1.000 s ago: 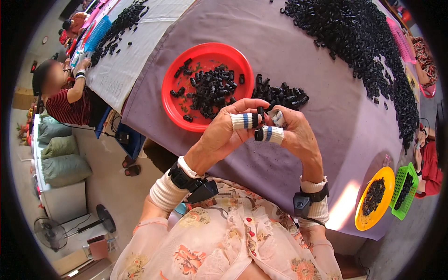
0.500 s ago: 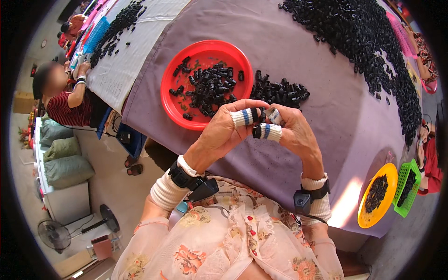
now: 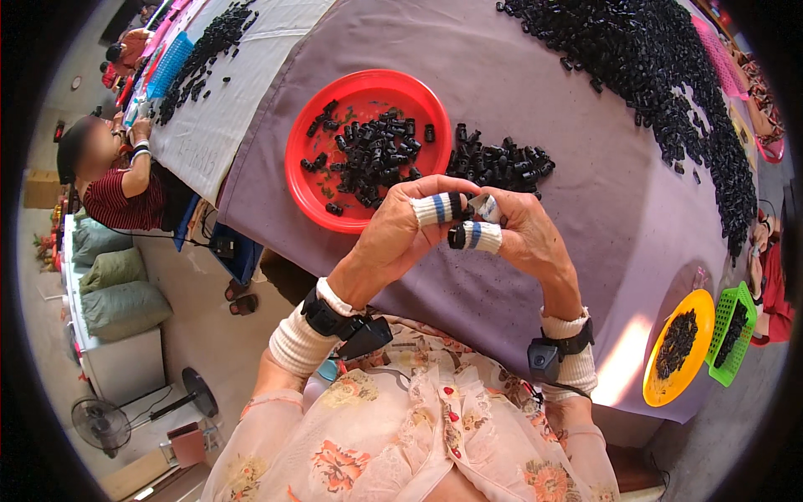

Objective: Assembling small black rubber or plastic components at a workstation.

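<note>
My left hand (image 3: 386,243) and my right hand (image 3: 535,227) meet fingertip to fingertip above the table's near side. Striped knit finger covers with black tips show on one finger of each. Pinched between both hands is a small black plastic part (image 3: 467,206), mostly hidden by the fingers. Something whitish is wrapped on a right fingertip. Just beyond my left hand lies a red plate (image 3: 303,191) with a heap of black cylindrical parts (image 3: 381,159) and small green scraps. Beside the plate, a second pile of black parts (image 3: 502,165) rests on the cloth.
A large mass of black parts (image 3: 619,58) spreads over the purple tablecloth (image 3: 368,42) at the far right. Nearer right are a yellow plate (image 3: 655,386) and a green basket (image 3: 729,361) with dark pieces. Another person (image 3: 125,188) sits at left; a fan (image 3: 100,422) stands on the floor.
My hands stay together in nearly the same place, with only slight finger movement around the black part. The whole view has shifted very slightly.
</note>
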`<state>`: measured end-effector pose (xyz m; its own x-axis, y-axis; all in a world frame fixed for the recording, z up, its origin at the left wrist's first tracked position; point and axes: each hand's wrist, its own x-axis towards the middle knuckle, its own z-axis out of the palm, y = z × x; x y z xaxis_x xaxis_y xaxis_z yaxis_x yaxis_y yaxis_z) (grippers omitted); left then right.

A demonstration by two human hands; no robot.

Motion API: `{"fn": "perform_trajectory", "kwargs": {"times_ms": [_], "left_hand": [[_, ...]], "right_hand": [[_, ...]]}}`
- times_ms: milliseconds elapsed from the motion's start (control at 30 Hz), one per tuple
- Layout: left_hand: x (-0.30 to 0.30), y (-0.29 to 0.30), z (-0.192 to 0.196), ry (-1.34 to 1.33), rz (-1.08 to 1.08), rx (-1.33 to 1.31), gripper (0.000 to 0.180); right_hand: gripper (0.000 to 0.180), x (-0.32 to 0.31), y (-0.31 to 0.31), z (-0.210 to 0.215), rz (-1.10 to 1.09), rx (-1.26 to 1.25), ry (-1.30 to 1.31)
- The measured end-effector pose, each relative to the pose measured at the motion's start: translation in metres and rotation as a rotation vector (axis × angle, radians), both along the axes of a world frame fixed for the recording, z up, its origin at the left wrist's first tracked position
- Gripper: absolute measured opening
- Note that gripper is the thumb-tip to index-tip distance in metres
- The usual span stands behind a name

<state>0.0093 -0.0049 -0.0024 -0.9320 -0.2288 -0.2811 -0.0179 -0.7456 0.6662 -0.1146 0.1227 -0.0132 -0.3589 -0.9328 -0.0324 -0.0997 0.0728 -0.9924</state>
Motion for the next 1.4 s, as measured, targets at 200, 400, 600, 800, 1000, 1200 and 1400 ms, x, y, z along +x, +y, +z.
{"fn": "perform_trajectory", "kwargs": {"times_ms": [200, 400, 600, 800, 1000, 1200, 1400], "left_hand": [[-0.002, 0.001, -0.002, 0.01, -0.016, -0.024, 0.024], [-0.005, 0.002, 0.007, 0.041, 0.005, 0.005, 0.025], [-0.003, 0.003, 0.007, 0.021, 0.027, -0.006, 0.027], [-0.001, -0.002, 0.003, 0.043, -0.004, -0.01, 0.022], [-0.002, -0.001, 0.001, 0.06, -0.012, 0.045, 0.024], [-0.003, 0.0, -0.003, 0.126, -0.027, 0.139, 0.028], [-0.003, 0.001, -0.003, 0.133, -0.039, 0.183, 0.03]], "right_hand": [[0.034, 0.001, 0.002, -0.001, 0.04, -0.003, 0.036], [0.036, -0.001, 0.001, 0.009, -0.022, -0.006, 0.023], [0.039, -0.004, -0.002, 0.014, -0.009, 0.016, 0.148], [0.035, 0.0, -0.002, 0.013, 0.012, 0.022, 0.12], [0.033, 0.001, -0.001, 0.01, -0.005, -0.004, 0.016], [0.038, -0.004, -0.002, 0.009, -0.012, -0.013, 0.072], [0.04, -0.004, -0.004, 0.008, -0.004, 0.004, 0.058]]}}
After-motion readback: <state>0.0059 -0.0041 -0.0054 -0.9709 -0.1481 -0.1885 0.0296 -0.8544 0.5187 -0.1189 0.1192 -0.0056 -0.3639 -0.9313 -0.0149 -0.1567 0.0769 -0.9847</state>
